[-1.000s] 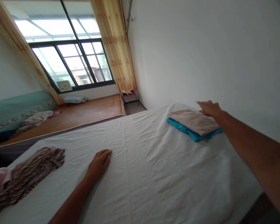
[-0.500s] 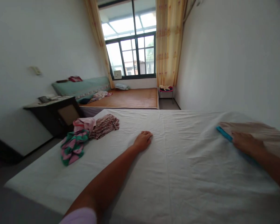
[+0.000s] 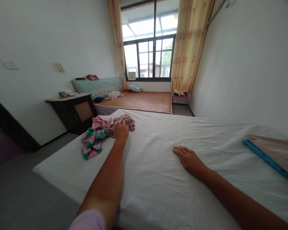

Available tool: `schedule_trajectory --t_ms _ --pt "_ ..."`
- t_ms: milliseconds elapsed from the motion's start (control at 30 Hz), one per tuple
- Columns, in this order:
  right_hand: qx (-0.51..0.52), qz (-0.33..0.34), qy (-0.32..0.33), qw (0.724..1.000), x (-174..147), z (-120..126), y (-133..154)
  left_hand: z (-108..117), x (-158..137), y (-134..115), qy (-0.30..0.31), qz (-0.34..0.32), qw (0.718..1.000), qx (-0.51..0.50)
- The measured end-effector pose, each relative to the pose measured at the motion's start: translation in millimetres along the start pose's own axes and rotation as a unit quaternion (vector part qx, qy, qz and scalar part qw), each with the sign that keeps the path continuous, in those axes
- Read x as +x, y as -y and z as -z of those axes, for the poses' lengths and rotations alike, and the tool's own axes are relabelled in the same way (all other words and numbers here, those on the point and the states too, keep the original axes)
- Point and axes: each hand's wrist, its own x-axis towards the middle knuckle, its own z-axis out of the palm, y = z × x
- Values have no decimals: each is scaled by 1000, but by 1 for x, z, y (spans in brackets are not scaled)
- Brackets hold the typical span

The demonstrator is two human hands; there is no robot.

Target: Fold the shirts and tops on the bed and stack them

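Note:
My left hand (image 3: 121, 130) reaches over a brown-and-white striped garment (image 3: 130, 121), its fingers loosely apart and bent down onto the cloth. No fold of the garment is visibly gripped. Touching its left side are a pink garment (image 3: 103, 121) and a green-and-pink patterned garment (image 3: 93, 142), all in one crumpled pile. My right hand (image 3: 186, 158) lies flat, fingers stretched out, on the white sheet (image 3: 158, 179) that covers the near bed. Farther right, a light brown cloth with a teal edge (image 3: 266, 155) rests on that sheet, apart from the hand.
Beyond the sheet is another bed with a brown mat (image 3: 146, 100) and a green headboard (image 3: 98, 86). A dark cabinet (image 3: 79, 111) stands at left. A small stool (image 3: 181, 95) with things on it sits below the curtain (image 3: 189, 48). White walls flank both sides.
My left hand has moved from the sheet to the striped garment. My right hand has left the teal-edged cloth and come left onto the sheet. The view has turned left.

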Motion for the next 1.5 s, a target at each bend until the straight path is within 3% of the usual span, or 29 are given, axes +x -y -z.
schedule_trajectory --t_ms 133,233,433,700,800,867,967,1067,1133,1267,1367,1500 --pt "23 15 -7 1000 -5 2 -6 -8 7 36 50 62 995 58" --pt "29 20 -9 999 -8 5 -9 -14 9 33 87 53 993 66" --pt "50 27 -5 998 -11 8 -13 -16 3 18 23 40 997 59" --pt "67 27 8 997 -16 13 -18 -17 10 27 72 67 995 10" --pt "91 31 0 995 -16 17 -18 -13 13 6 94 39 992 -74" --pt "120 38 -10 992 -16 20 -20 -9 6 -26 120 -32 980 -155" --pt "167 9 -39 985 -15 25 -27 -2 -11 -85 178 -157 937 -255" --pt "191 -49 -64 978 -16 28 -36 1 -22 -119 150 -247 923 -255" --pt "194 -61 -68 977 -17 30 -41 -1 -22 -112 125 -246 938 -209" --pt "191 -31 -57 979 -19 32 -43 -16 -12 -49 104 -129 986 -23" --pt "183 3 -53 982 -19 33 -41 -23 -5 -12 126 -39 991 37" --pt "173 15 -45 984 -19 33 -40 -19 -1 -4 153 -33 987 35"
